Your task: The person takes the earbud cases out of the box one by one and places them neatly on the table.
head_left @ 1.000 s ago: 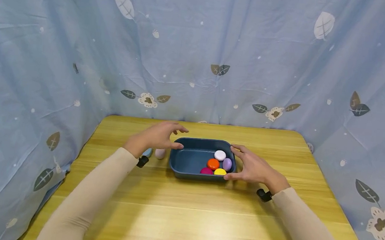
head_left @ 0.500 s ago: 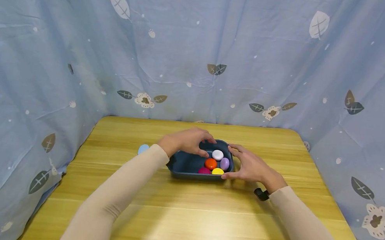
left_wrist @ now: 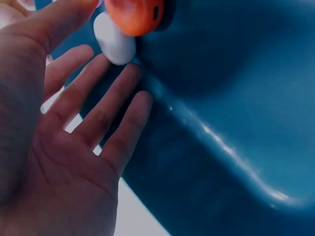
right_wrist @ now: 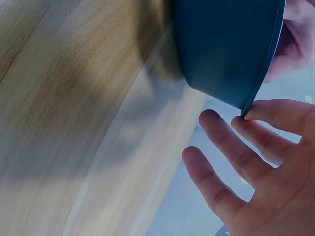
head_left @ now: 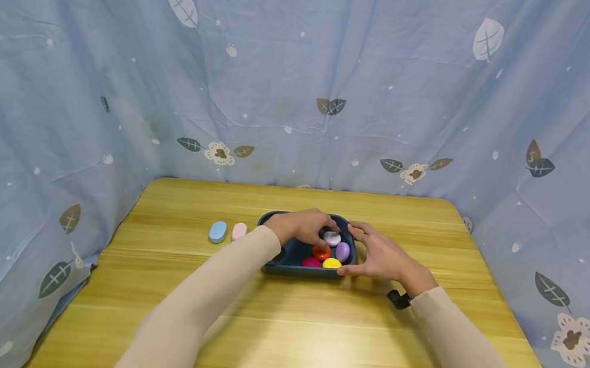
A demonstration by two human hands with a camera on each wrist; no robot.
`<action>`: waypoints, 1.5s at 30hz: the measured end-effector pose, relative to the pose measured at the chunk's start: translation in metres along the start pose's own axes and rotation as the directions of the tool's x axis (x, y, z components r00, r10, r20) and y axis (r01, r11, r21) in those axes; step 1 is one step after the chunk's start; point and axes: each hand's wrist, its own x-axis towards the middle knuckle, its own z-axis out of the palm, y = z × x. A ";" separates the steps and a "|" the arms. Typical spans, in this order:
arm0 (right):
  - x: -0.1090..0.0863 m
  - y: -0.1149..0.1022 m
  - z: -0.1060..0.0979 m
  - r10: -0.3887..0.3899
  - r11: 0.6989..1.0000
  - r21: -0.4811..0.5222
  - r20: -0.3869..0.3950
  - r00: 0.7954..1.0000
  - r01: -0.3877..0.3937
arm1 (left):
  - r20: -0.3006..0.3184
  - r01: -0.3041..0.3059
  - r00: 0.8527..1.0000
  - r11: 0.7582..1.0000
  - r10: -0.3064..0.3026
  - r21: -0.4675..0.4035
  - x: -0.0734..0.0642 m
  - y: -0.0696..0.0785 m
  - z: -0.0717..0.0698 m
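A dark blue rectangular box [head_left: 291,269] holds several glossy rounded pieces: white [head_left: 332,239], orange [head_left: 322,253], purple [head_left: 342,251], magenta [head_left: 311,262] and yellow [head_left: 332,263]. My left hand [head_left: 306,224] reaches inside, its thumb and fingers on either side of the white piece. In the left wrist view, the fairly straight fingers lie close beside the white piece [left_wrist: 115,42]; firm contact cannot be made out. My right hand [head_left: 387,256] holds the box's right end, thumb at the near corner and fingers at the far one. Fingertips [right_wrist: 253,114] touch the rim in the right wrist view.
Left of the box, a light blue oval piece [head_left: 217,231] and a pale pink one [head_left: 239,231] lie on the wooden table [head_left: 311,341]. A patterned blue curtain [head_left: 263,73] hangs along the table's back and sides.
My left hand has moved right from the box's left end, across its inside, to the white piece. The blue and pink pieces it was covering now show. My right hand stays at the box's end.
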 end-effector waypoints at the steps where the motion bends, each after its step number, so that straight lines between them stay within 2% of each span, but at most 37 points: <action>1: 0.000 0.000 0.000 0.000 1.000 0.000 0.000 1.000 0.000 | -0.005 -0.001 1.000 1.000 0.001 0.012 0.001 0.000 0.001; 6: -0.001 0.000 -0.001 0.005 1.000 -0.002 0.001 1.000 -0.005 | -0.036 -0.016 0.999 0.998 0.018 0.060 0.003 0.002 0.004; 14: -0.001 0.001 -0.001 0.010 1.000 0.008 -0.003 1.000 -0.010 | -0.064 0.015 0.998 0.997 -0.010 0.076 0.011 0.010 0.007; 21: -0.001 0.001 0.001 0.013 0.999 0.034 -0.006 1.000 -0.013 | -0.087 0.029 0.996 0.995 -0.020 0.098 0.023 0.007 0.012; 25: 0.000 0.001 0.003 0.012 0.999 0.035 -0.008 1.000 -0.012 | -0.092 0.035 0.995 0.994 -0.025 0.102 0.025 0.005 0.013; 35: 0.001 0.002 0.004 0.012 1.000 0.026 -0.006 1.000 -0.012 | -0.114 0.023 0.993 0.996 -0.013 0.088 0.020 0.005 0.011; 41: 0.001 0.001 0.005 0.008 1.000 0.016 -0.005 1.000 -0.007 | -0.165 0.003 0.986 0.997 0.011 0.081 0.010 0.006 0.005; 45: 0.002 0.001 0.004 0.018 0.999 0.033 -0.002 1.000 -0.018 | -0.218 -0.033 0.975 0.998 0.045 0.056 0.000 0.007 -0.001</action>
